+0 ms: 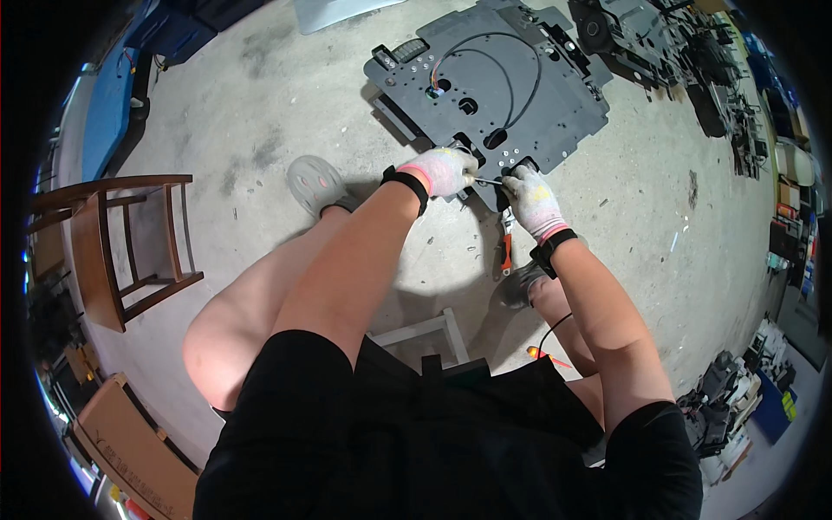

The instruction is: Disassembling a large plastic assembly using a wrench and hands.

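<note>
A grey metal chassis plate (485, 82) with holes, bolts and a looped black cable lies on the floor ahead of me. Over its near corner, my left hand (442, 171) in a white knit glove is closed, fingers curled at the plate's edge. Facing it, my gloved right hand (533, 199) pinches one end of a thin metal rod (488, 181). That rod spans the gap between both hands; its other end meets my left fingertips. Its exact kind is too small to tell. Just below the plate lies a wrench (507, 247) with an orange-red handle.
A wooden chair (113, 247) lies at the left, near a blue panel (113, 113). Black machine parts (641, 43) sit beyond the plate at right. A red-and-yellow tool (548, 356) rests by my right leg, and a cardboard box (139, 446) at lower left.
</note>
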Available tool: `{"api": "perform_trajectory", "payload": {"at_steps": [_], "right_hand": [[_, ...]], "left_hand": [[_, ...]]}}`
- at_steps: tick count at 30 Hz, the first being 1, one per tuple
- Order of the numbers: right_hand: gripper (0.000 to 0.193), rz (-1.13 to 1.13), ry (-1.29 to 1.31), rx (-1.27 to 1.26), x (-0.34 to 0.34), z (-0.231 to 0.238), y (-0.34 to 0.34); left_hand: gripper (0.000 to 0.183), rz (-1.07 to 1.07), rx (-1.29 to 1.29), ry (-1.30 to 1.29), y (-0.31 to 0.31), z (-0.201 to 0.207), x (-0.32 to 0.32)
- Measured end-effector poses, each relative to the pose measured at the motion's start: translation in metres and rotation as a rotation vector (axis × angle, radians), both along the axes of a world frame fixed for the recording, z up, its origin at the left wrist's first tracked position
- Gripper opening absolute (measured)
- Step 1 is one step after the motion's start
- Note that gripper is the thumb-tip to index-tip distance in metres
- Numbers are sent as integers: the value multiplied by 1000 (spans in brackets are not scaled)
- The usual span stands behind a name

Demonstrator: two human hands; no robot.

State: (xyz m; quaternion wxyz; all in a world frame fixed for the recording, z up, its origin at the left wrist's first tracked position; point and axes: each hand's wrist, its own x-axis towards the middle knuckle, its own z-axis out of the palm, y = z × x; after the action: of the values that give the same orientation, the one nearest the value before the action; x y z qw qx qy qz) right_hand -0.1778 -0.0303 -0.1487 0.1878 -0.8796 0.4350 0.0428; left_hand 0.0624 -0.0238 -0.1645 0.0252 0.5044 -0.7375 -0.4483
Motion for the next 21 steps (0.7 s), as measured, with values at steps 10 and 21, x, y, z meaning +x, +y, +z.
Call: {"api": "perform_trajectory", "payload": {"at_steps": [10, 21], "right_hand": [[95, -270, -200, -174, 2, -31, 60], [91, -432, -207, -84, 1, -50, 57]], "left_hand": [[48, 81, 13, -180, 24, -4, -28], [45, 664, 34, -133, 87, -16, -116]]}}
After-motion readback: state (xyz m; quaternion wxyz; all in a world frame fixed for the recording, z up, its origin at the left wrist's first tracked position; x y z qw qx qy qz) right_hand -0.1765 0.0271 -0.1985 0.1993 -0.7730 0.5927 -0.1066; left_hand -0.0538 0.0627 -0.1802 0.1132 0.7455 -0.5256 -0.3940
